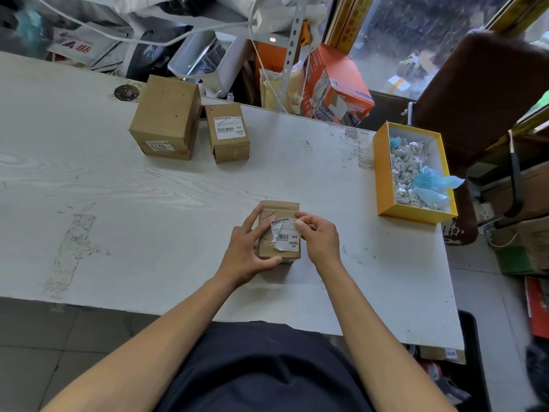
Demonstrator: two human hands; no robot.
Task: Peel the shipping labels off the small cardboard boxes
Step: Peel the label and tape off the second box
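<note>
Cardboard stands at the far left of the white table (118, 185): a larger box (166, 118) just beside a smaller labelled box (227, 133). Near the front edge, the left hand (246, 248) holds a small box (279, 233), fingers spread against its side, while the right hand (319, 239) pinches the partly lifted, torn shipping label (286, 236). Well to the right sits a yellow tray (383, 173) of crumpled labels.

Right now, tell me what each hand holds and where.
Left hand holds the box by its left side; right hand pinches the label at its top edge.
</note>
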